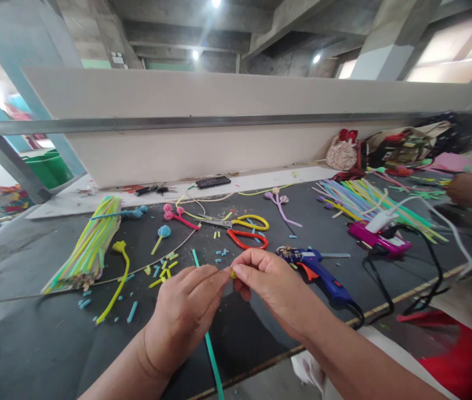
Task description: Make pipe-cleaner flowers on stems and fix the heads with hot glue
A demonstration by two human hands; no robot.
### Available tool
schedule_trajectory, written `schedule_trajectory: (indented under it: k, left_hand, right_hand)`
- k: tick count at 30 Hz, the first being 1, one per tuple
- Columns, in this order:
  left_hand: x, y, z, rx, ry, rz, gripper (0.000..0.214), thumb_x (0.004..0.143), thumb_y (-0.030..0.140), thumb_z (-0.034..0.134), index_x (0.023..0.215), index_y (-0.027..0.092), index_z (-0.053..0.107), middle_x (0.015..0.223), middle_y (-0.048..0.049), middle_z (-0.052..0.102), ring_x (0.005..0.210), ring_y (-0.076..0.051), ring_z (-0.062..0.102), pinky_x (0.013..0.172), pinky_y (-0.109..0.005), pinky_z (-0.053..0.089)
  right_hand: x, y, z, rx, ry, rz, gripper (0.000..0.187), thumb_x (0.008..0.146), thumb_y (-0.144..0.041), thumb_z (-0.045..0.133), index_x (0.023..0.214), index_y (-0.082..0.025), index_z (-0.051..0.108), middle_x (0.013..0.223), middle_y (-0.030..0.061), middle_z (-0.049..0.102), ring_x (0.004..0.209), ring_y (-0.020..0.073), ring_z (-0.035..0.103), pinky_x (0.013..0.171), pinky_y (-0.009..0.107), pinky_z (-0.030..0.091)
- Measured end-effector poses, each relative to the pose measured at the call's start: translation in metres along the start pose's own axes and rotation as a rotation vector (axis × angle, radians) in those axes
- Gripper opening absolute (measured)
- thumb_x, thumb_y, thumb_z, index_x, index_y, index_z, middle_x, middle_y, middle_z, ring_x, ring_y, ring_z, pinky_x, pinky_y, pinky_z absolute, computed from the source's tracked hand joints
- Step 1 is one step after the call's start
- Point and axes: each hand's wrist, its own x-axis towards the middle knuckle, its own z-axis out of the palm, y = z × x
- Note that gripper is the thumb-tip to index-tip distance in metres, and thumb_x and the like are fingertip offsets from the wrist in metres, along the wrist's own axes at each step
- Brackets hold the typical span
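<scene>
My left hand (189, 300) and my right hand (267, 286) meet above the black tabletop, fingertips pinched together. Between them is a tiny yellow piece (233, 273), mostly hidden by the fingers; it looks like pipe cleaner. A green pipe cleaner (213, 358) passes under my left hand. Just beyond lie scissors (236, 225) with one yellow and one red handle loop, blades apart. To the right rests a blue glue gun (321, 272) with an orange trigger. Short yellow cut pieces (163, 271) and blue ones are scattered left of the scissors.
Pipe cleaner bundles lie left (89, 244) and right (369, 203). Finished-looking stems include a yellow one (123, 278) and a blue-topped one (161, 238). A phone (213, 181) lies at the back. A magenta power strip (379, 238) trails cords. Another person's hand (469, 191) is at far right.
</scene>
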Motion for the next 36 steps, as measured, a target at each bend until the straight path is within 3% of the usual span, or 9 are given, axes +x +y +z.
schedule_trajectory:
  k: [4, 10, 13, 16, 18, 22, 25, 32, 36]
  left_hand:
    - [0.001, 0.003, 0.001, -0.015, 0.017, -0.001, 0.021, 0.082, 0.007, 0.055, 0.101, 0.016, 0.060, 0.087, -0.0056, 0.072, 0.079, -0.016, 0.067, 0.073, -0.025, 0.053]
    - [0.000, 0.008, 0.006, -0.022, 0.024, -0.072, 0.011, 0.082, 0.008, 0.055, 0.082, 0.018, 0.060, 0.075, -0.0033, 0.069, 0.069, -0.015, 0.066, 0.065, -0.024, 0.051]
    - [0.000, 0.009, 0.010, -0.123, 0.010, -0.165, 0.012, 0.084, 0.010, 0.052, 0.089, 0.018, 0.060, 0.080, -0.0036, 0.069, 0.073, -0.015, 0.065, 0.068, -0.024, 0.051]
    - [0.003, 0.009, 0.011, -0.261, -0.006, -0.346, 0.019, 0.082, 0.015, 0.056, 0.101, 0.019, 0.060, 0.090, -0.0047, 0.070, 0.081, -0.017, 0.065, 0.073, -0.025, 0.051]
    - [0.006, 0.009, 0.010, -0.395, -0.062, -0.505, 0.022, 0.081, 0.020, 0.057, 0.102, 0.020, 0.061, 0.090, -0.0043, 0.070, 0.077, -0.017, 0.065, 0.068, -0.025, 0.051]
    - [0.014, 0.009, 0.005, -0.738, -0.191, -0.808, 0.019, 0.081, 0.027, 0.055, 0.094, 0.018, 0.066, 0.075, -0.0018, 0.067, 0.058, -0.013, 0.057, 0.054, -0.022, 0.046]
    - [0.017, 0.009, 0.003, -0.791, -0.209, -0.957, 0.013, 0.074, 0.025, 0.061, 0.080, 0.015, 0.068, 0.062, 0.0008, 0.060, 0.053, -0.011, 0.052, 0.050, -0.021, 0.041]
    - [0.018, 0.007, 0.000, -0.723, -0.174, -0.907, 0.011, 0.074, 0.023, 0.062, 0.067, 0.016, 0.067, 0.058, 0.0034, 0.055, 0.056, -0.010, 0.047, 0.053, -0.019, 0.036]
    - [0.016, 0.010, -0.002, -0.688, -0.177, -0.823, 0.017, 0.078, 0.025, 0.059, 0.066, 0.016, 0.066, 0.058, 0.0030, 0.055, 0.055, -0.009, 0.047, 0.052, -0.019, 0.035]
  right_hand:
    - [-0.001, 0.000, 0.002, -0.045, 0.009, -0.007, 0.005, 0.075, -0.020, 0.054, 0.071, -0.017, 0.057, 0.057, -0.0043, 0.056, 0.050, 0.0084, 0.049, 0.050, 0.023, 0.038]
    - [0.002, 0.004, 0.003, -0.090, -0.011, -0.052, 0.005, 0.072, -0.016, 0.052, 0.069, -0.018, 0.056, 0.054, -0.0062, 0.050, 0.048, 0.0074, 0.044, 0.047, 0.021, 0.034]
    - [0.004, 0.002, -0.002, -0.154, -0.027, -0.075, 0.004, 0.075, -0.017, 0.053, 0.072, -0.018, 0.056, 0.054, -0.0058, 0.051, 0.048, 0.0081, 0.045, 0.046, 0.021, 0.035]
    - [0.005, -0.001, -0.009, -0.234, -0.023, -0.125, 0.005, 0.079, -0.021, 0.053, 0.082, -0.018, 0.056, 0.061, -0.0043, 0.055, 0.053, 0.0097, 0.049, 0.050, 0.022, 0.038]
    - [0.005, -0.001, -0.013, -0.279, -0.013, -0.166, 0.005, 0.081, -0.022, 0.054, 0.086, -0.020, 0.054, 0.062, -0.0048, 0.054, 0.055, 0.0106, 0.050, 0.052, 0.023, 0.038]
    - [0.005, 0.002, -0.019, -0.465, -0.008, -0.322, 0.005, 0.082, -0.020, 0.054, 0.088, -0.021, 0.054, 0.073, -0.0010, 0.060, 0.068, 0.0144, 0.057, 0.064, 0.027, 0.043]
    - [0.004, 0.004, -0.020, -0.636, -0.015, -0.436, 0.009, 0.085, -0.021, 0.053, 0.094, -0.022, 0.054, 0.086, 0.0035, 0.064, 0.081, 0.0184, 0.060, 0.074, 0.032, 0.045]
    - [-0.002, 0.004, -0.020, -0.761, -0.045, -0.509, 0.014, 0.087, -0.018, 0.049, 0.099, -0.024, 0.049, 0.093, 0.0052, 0.060, 0.091, 0.0204, 0.058, 0.075, 0.031, 0.047]
    - [-0.003, 0.005, -0.019, -0.837, -0.032, -0.600, 0.016, 0.086, -0.013, 0.047, 0.097, -0.025, 0.049, 0.090, 0.0047, 0.060, 0.085, 0.0194, 0.054, 0.071, 0.031, 0.045]
